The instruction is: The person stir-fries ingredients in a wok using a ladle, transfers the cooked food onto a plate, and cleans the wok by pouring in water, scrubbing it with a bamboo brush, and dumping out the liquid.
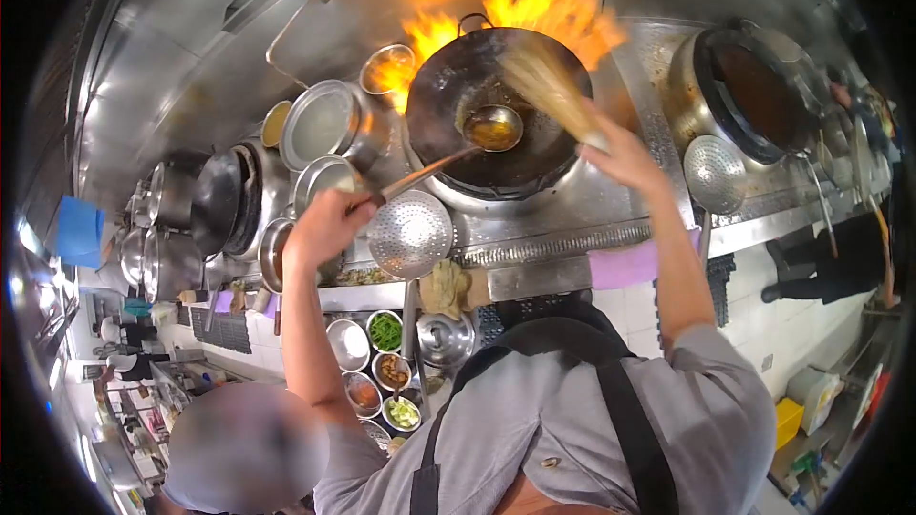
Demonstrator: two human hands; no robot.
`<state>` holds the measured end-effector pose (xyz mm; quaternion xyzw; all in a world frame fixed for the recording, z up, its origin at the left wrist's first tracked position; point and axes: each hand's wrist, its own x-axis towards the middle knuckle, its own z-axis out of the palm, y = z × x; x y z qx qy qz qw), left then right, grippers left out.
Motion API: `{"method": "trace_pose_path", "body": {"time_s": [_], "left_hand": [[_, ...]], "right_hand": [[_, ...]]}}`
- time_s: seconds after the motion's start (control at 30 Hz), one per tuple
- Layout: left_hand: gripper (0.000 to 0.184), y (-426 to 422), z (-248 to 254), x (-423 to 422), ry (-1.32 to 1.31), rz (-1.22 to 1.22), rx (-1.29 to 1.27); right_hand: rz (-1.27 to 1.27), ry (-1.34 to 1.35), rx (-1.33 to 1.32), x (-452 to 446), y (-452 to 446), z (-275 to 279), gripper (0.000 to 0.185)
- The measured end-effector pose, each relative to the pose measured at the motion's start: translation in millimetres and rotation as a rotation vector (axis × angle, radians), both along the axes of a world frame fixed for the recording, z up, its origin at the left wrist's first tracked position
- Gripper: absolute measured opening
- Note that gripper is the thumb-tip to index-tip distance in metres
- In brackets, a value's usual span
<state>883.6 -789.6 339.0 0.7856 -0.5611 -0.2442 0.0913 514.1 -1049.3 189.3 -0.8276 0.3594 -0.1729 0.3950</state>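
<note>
My left hand [329,226] is closed around the wooden handle of a ladle [493,128], whose bowl holds a yellowish liquid over the middle of a dark wok [496,172]. In my right hand [620,154] is the bound end of a bamboo brush [549,86]; its bristles are over the wok's right part and blurred. Tall orange flames [544,14] rise behind the wok. Just right of my left hand lies a perforated strainer [410,234].
Metal pots [320,124] stand at the left, with another wok [221,200]. A second strainer [714,175] and a large pan [763,100] are at the right. Small bowls with greens [385,331] sit below the counter edge. People are in the far left background.
</note>
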Motion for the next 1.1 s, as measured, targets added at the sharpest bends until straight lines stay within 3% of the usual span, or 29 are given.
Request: {"method": "trace_pose_path", "body": {"time_s": [0.03, 0.07, 0.1, 0.17, 0.2, 0.27, 0.3, 0.33, 0.4, 0.43, 0.47, 0.53, 0.57, 0.6, 0.63, 0.7, 0.77, 0.8, 0.83, 0.87, 0.93, 1.0, 1.1], "left_hand": [[0.029, -14.8, 13.4, 2.2, -0.057, -0.022, 0.030], [0.028, -22.9, 8.8, 18.8, -0.074, -0.091, -0.045], [0.028, -29.8, 14.1, 23.1, -0.071, -0.070, 0.023], [0.028, -35.6, 14.8, 29.8, -0.051, -0.058, 0.066], [0.028, -35.2, 3.5, 36.9, -0.035, -0.071, 0.050], [0.028, -42.8, -13.1, 46.9, 0.011, -0.046, 0.043], [0.028, -43.0, -19.6, 50.4, 0.039, -0.011, 0.072], [0.028, -42.4, -23.6, 55.6, 0.065, 0.024, 0.100], [0.029, -32.7, -24.9, 70.3, 0.131, -0.007, 0.018], [0.029, -26.9, -27.6, 73.3, 0.189, 0.011, 0.024], [0.029, -20.8, -32.1, 71.5, 0.253, 0.031, 0.033], [0.026, -30.8, -34.1, 58.2, 0.289, 0.101, 0.077], [0.026, -33.0, -41.2, 60.4, 0.275, 0.103, 0.088], [0.026, -35.9, -48.8, 65.0, 0.258, 0.103, 0.095], [0.026, -31.5, -57.3, 78.5, 0.326, 0.036, 0.022], [0.030, -32.4, -41.9, 67.8, 0.336, 0.121, 0.146], [0.032, -44.2, -49.5, 55.6, 0.391, 0.218, 0.203], [0.031, -44.0, -61.1, 58.2, 0.219, 0.095, 0.077], [0.030, -43.4, -72.5, 62.0, 0.044, -0.029, -0.050], [0.029, -41.6, -78.0, 63.9, -0.130, -0.151, -0.179], [0.022, -13.1, -48.5, 36.4, -0.473, -0.089, -0.241], [0.024, 8.4, -40.6, 21.5, -0.768, -0.123, -0.420], [0.035, 31.4, -57.5, 24.8, -0.916, -0.101, -0.315]], "right_hand": [[0.030, 0.076, 0.057, 41.7, -1.4, 2.2, 0.082], [0.199, 0.062, -0.087, 78.2, -23.4, -57.3, 0.080], [0.414, 0.333, 0.005, 99.7, -47.5, -71.2, 0.085], [0.284, 0.627, 0.367, 110.8, -88.9, -9.1, 0.074], [0.296, 0.666, 0.290, 110.3, -116.1, -6.8, 0.067], [0.301, 0.637, -0.183, 145.2, -109.6, -48.9, 0.051], [0.331, 0.501, -0.244, 150.5, -70.3, -48.7, 0.044], [0.348, 0.637, -0.101, 164.1, -63.7, -60.8, 0.042], [0.308, 0.782, -0.016, 123.7, -68.9, 32.9, 0.039], [0.472, 0.775, -0.061, 117.8, -111.5, 7.6, 0.061], [0.325, 0.739, -0.088, 112.6, -113.7, 2.4, 0.056], [0.195, 0.633, -0.226, 142.5, -75.4, -59.4, 0.050], [0.261, 0.582, -0.168, 145.3, -44.9, -47.7, 0.032], [0.333, 0.725, -0.091, 135.8, -40.1, -8.7, 0.034], [0.379, 0.686, -0.092, 121.9, -63.6, -1.2, 0.033], [0.324, 0.721, -0.022, 100.5, -111.5, 7.3, 0.037], [0.271, 0.600, -0.150, 123.3, -80.4, -20.5, 0.042], [0.240, 0.533, -0.211, 137.1, -65.7, -46.9, 0.045], [0.171, 0.496, -0.213, 150.5, -65.4, -95.4, 0.060], [0.202, 0.539, -0.204, 138.3, -69.0, -78.6, 0.060], [0.281, 0.634, -0.176, 91.0, -72.1, -11.6, 0.060], [0.269, 0.835, -0.064, 52.0, -88.7, 19.0, 0.059], [0.093, 0.646, -0.198, 29.0, -54.8, 74.1, 0.061]]}}
